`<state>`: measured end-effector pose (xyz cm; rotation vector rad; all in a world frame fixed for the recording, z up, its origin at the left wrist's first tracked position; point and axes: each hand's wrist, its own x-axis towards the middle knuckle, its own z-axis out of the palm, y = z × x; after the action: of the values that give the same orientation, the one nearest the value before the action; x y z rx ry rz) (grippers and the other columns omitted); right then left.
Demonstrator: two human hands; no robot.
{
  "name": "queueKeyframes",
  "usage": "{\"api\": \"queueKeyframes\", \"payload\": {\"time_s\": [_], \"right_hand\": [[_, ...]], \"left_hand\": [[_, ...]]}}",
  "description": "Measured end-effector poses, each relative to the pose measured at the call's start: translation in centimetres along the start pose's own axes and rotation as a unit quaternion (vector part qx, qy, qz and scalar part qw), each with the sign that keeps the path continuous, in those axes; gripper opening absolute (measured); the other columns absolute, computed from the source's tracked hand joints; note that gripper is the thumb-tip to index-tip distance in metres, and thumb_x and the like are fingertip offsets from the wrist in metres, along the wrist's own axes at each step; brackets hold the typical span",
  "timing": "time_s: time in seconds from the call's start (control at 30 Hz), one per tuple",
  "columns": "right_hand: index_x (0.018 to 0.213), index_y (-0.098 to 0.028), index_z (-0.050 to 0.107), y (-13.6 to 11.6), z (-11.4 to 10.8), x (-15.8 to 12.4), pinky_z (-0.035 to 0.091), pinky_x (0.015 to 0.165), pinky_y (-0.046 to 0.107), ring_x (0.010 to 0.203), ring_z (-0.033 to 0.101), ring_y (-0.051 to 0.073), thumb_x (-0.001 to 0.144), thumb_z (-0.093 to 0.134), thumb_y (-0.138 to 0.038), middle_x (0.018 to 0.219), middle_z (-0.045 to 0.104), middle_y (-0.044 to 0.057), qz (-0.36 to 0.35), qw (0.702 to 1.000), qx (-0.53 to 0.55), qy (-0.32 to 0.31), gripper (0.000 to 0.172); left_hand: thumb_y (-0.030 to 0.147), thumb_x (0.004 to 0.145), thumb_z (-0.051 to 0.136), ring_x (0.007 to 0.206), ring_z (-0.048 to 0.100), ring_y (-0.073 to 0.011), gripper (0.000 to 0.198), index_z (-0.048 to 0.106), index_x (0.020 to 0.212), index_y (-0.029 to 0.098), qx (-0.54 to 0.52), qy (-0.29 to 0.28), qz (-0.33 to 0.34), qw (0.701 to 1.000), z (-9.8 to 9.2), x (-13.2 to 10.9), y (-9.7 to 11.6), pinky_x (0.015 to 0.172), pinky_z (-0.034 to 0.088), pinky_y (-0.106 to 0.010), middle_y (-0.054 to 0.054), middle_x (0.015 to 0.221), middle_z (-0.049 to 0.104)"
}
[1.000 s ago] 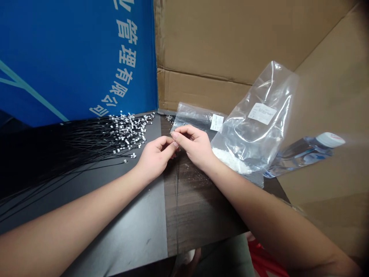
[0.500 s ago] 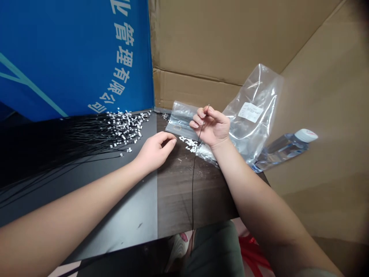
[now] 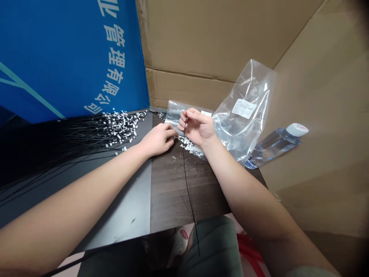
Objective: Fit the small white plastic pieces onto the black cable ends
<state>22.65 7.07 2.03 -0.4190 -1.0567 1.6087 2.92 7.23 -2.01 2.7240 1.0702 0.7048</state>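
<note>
Black hair-thin wire (image 3: 186, 184) (gently curving)

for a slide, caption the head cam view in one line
Right hand pinches a thin black wire, left hand close by, next to a spread of black wires with white connectors

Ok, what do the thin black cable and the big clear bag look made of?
The thin black cable looks plastic-sheathed and matte, hanging in a soft curve. The big clear bag looks like glossy polyethylene film, from its creases and sheen.
</note>
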Motion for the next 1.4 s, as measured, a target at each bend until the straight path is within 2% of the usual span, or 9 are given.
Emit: {"api": "queueKeyframes", "payload": {"time_s": [0.4,0.67,0.83,0.97,1.07,1.13,1.23,1.33,1.4], "right_hand": [[0.076,-0.022,0.064,-0.1,0.0,0.1,0.044,0.059,0.030,0.061,0.046,0.012,0.074,0.086,-0.033,0.069,0.052,-0.003,0.000,0.999,-0.007,0.039,0.025],[0.077,-0.023,0.062,0.1,0.1,0.0,0.046,0.060,0.031,0.063,0.049,0.013,0.078,0.086,-0.036,0.071,0.054,-0.002,-0.004,0.999,-0.022,0.034,0.028],[0.078,-0.023,0.062,0.2,0.4,-0.2,0.048,0.064,0.033,0.065,0.050,0.014,0.078,0.087,-0.041,0.069,0.053,-0.002,0.002,0.999,-0.043,0.034,0.030],[0.078,-0.024,0.063,0.3,0.5,-0.2,0.046,0.063,0.034,0.066,0.049,0.015,0.074,0.088,-0.042,0.071,0.053,-0.002,0.009,0.996,-0.078,0.048,0.032],[0.076,-0.024,0.064,0.7,0.5,-0.1,0.043,0.061,0.033,0.065,0.046,0.014,0.069,0.089,-0.041,0.071,0.053,-0.002,0.004,0.994,-0.090,0.055,0.031],[0.076,-0.023,0.067,1.1,0.6,-0.1,0.041,0.061,0.032,0.064,0.045,0.013,0.068,0.088,-0.039,0.069,0.053,-0.002,-0.001,0.995,-0.087,0.058,0.028],[0.076,-0.022,0.070,1.7,1.0,-0.2,0.039,0.060,0.031,0.062,0.045,0.013,0.068,0.088,-0.036,0.066,0.053,-0.003,0.008,0.994,-0.089,0.067,0.025],[0.074,-0.021,0.071,2.2,1.4,-0.3,0.038,0.061,0.031,0.062,0.047,0.012,0.068,0.089,-0.035,0.063,0.055,-0.003,0.020,0.993,-0.095,0.073,0.024],[0.073,-0.021,0.071,2.5,1.7,-0.5,0.038,0.061,0.030,0.061,0.049,0.012,0.068,0.090,-0.033,0.061,0.057,-0.003,0.022,0.992,-0.102,0.074,0.023]], "left_hand": [[0.029,0.097,0.054,0.108,0.061,-0.0287,0.027,0.079,0.104,0.019,0.000,-0.009,0.033,0.999,0.0,0.1,0.1,0.104,0.049,-0.047,-0.012,0.115,0.069],[0.036,0.097,0.061,0.117,0.059,-0.0299,0.019,0.072,0.095,0.021,-0.057,-0.038,-0.006,0.998,0.1,0.7,0.7,0.109,0.047,-0.049,-0.011,0.119,0.068],[0.033,0.100,0.054,0.109,0.057,-0.0310,0.018,0.065,0.095,0.019,-0.008,-0.038,-0.031,0.999,0.9,0.8,1.0,0.102,0.048,-0.051,-0.013,0.114,0.063],[0.028,0.099,0.054,0.106,0.056,-0.0317,0.011,0.059,0.094,0.019,-0.017,-0.015,-0.041,0.999,1.1,0.7,1.1,0.099,0.048,-0.052,-0.014,0.112,0.062],[0.022,0.097,0.054,0.096,0.057,-0.0271,0.010,0.053,0.088,0.021,-0.098,0.040,-0.094,0.990,0.8,0.5,1.2,0.093,0.048,-0.046,-0.009,0.099,0.063],[0.020,0.097,0.056,0.086,0.056,-0.0222,0.013,0.051,0.085,0.022,-0.189,0.102,-0.159,0.964,0.1,0.2,1.2,0.085,0.048,-0.040,-0.005,0.089,0.062],[0.021,0.094,0.064,0.069,0.052,-0.0149,0.015,0.052,0.084,0.022,-0.362,0.189,-0.243,0.880,-1.7,-0.9,1.3,0.069,0.044,-0.030,-0.002,0.081,0.063],[0.022,0.086,0.075,0.060,0.049,-0.0106,0.015,0.061,0.088,0.020,-0.504,0.216,-0.286,0.786,-3.6,-2.7,1.4,0.059,0.039,-0.026,-0.001,0.080,0.064],[0.023,0.082,0.081,0.062,0.053,-0.0104,0.017,0.069,0.094,0.018,-0.546,0.220,-0.296,0.753,-4.4,-4.0,1.6,0.061,0.043,-0.026,-0.002,0.083,0.066]]}}
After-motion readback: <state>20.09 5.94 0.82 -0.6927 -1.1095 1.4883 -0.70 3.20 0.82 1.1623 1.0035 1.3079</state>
